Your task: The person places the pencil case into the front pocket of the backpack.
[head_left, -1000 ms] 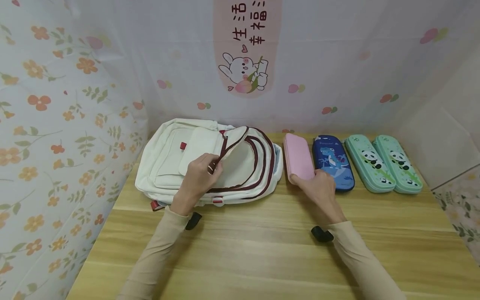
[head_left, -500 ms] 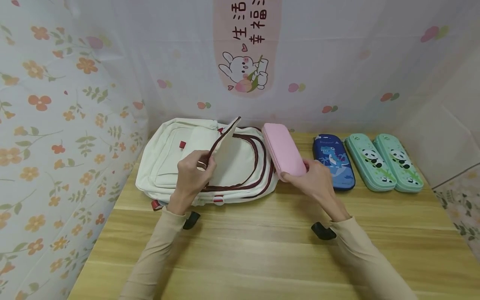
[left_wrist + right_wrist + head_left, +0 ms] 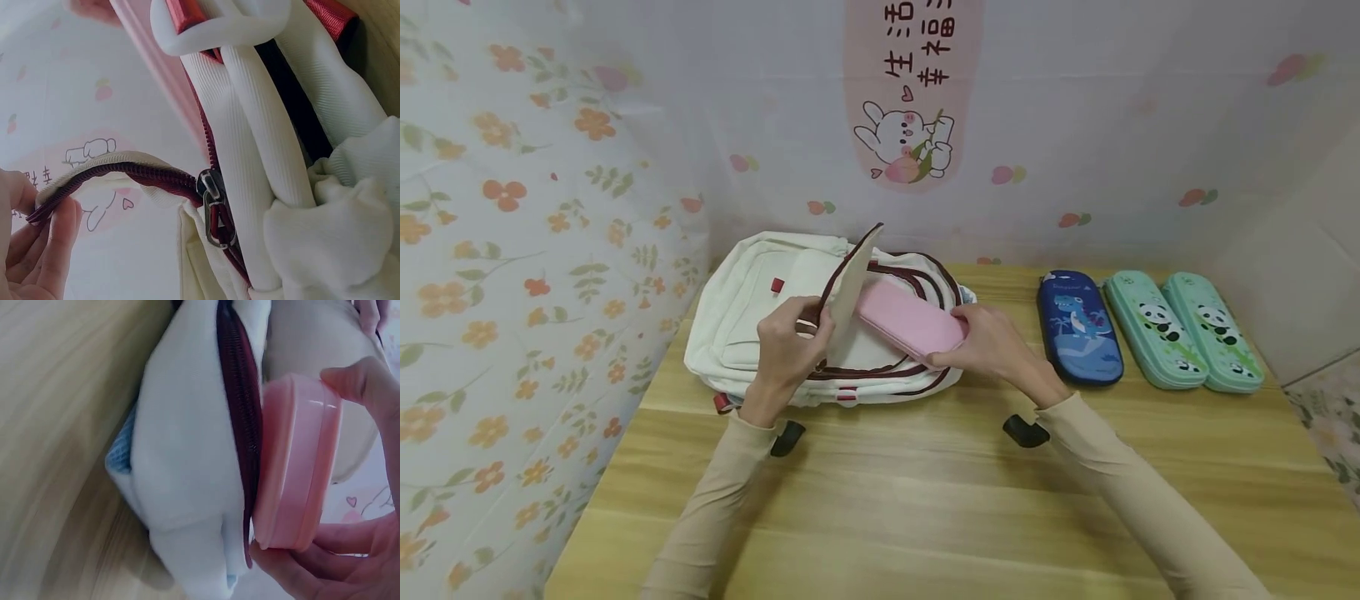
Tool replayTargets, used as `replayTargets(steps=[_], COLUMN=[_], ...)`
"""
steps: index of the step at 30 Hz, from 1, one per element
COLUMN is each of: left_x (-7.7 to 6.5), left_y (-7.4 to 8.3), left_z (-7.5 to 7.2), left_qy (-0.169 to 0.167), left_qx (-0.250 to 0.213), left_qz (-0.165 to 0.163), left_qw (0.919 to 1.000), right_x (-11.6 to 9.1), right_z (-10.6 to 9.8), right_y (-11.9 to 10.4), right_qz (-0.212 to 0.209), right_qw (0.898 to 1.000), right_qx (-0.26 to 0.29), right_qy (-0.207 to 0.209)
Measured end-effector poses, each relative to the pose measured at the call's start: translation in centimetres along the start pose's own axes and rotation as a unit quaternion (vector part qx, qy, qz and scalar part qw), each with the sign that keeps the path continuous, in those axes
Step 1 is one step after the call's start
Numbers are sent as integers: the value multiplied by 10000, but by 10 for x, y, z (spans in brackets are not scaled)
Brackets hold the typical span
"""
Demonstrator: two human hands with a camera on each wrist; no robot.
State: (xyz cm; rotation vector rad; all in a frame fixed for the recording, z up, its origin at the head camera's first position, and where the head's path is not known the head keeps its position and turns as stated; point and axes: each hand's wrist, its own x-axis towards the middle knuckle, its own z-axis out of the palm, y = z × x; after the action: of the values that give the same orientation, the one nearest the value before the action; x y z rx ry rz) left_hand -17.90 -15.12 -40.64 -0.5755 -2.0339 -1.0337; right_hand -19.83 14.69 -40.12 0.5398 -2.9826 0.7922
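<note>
A white backpack point(image 3: 752, 308) with dark red zips lies on its back on the table, its front pocket unzipped. My left hand point(image 3: 790, 342) pinches the edge of the raised pocket flap point(image 3: 850, 287); the left wrist view shows thumb and fingers on the zip edge point(image 3: 119, 167). In my right hand point(image 3: 988, 342) is a pink pencil case point(image 3: 910, 321), gripped by its near end. Its far end reaches over the pocket opening and is partly hidden behind the flap. The right wrist view has the case point(image 3: 300, 469) against the dark red zip point(image 3: 240, 394).
To the right lie a blue dinosaur pencil case point(image 3: 1081, 329) and two green panda pencil cases point(image 3: 1157, 329), point(image 3: 1213, 333) side by side. A printed cloth point(image 3: 1037, 100) hangs behind the wooden table point(image 3: 887, 500).
My right hand has lifted the pink pencil case from beside the blue one and carried it left over the backpack's pocket. The left hand has raised the flap more upright.
</note>
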Motion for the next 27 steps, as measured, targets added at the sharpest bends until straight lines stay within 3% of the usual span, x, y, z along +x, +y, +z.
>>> replayTargets(steps=[9, 17, 27], left_x=[0, 0, -4], left_y=[1, 0, -2], left_z=[-1, -3, 2], left_qy=[-119, 15, 51], left_qx=[1, 35, -70], left_qz=[-84, -89, -207], left_qw=[9999, 10000, 9997], right_x=[29, 56, 75], right_z=[6, 5, 29], right_y=[-12, -32, -43], right_qz=[-491, -914, -1606], right_qw=[9961, 9827, 9687], right_qx=[9, -157, -325], right_qy=[-736, -1602, -1866])
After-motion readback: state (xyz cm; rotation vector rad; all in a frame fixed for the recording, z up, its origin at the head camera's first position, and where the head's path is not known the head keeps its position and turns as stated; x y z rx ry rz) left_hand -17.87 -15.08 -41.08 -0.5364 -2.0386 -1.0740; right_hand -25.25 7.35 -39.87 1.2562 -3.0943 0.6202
